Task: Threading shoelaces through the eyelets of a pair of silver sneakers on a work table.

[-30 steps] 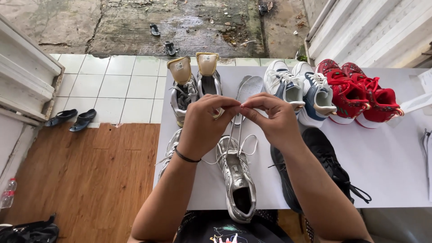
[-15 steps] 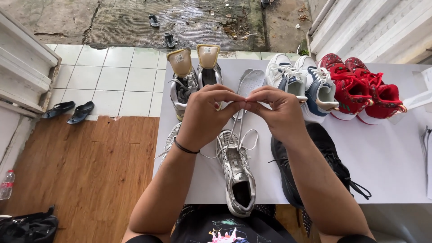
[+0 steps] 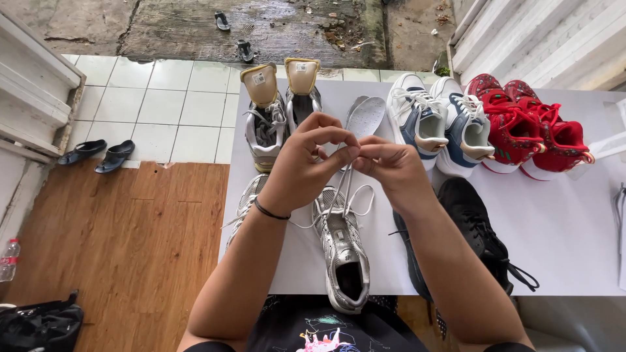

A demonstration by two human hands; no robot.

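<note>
A person seated at a white table (image 3: 561, 241) pinches the two ends of a thin white shoelace (image 3: 345, 189) between both hands, the left hand (image 3: 301, 166) and the right hand (image 3: 391, 171) meeting fingertip to fingertip above a silver-and-grey mesh running shoe (image 3: 343, 257); each thumb and forefinger is pressed together on the lace, the other fingers curled in. The shoe stands upright on the table's near edge, toe pointing away, its heel just over the lip. The lace runs up from the eyelets, loose loops falling either side; it looks light, limp and prone to slipping, best held near its stiff tips, while the shoe seems light and soft-sided, easiest gripped at the heel collar. A matching silver shoe (image 3: 244, 205) lies partly hidden under the left forearm, and a black laced sneaker (image 3: 473, 231) sits just beside the right forearm. Farther back stand a grey pair with tan tongues (image 3: 282, 104), a pale insole (image 3: 364, 116), a white-and-navy pair (image 3: 440, 124) and a red pair (image 3: 528, 127). Open tabletop remains to the right; the left edge drops to a wooden floor (image 3: 124, 248)
</note>
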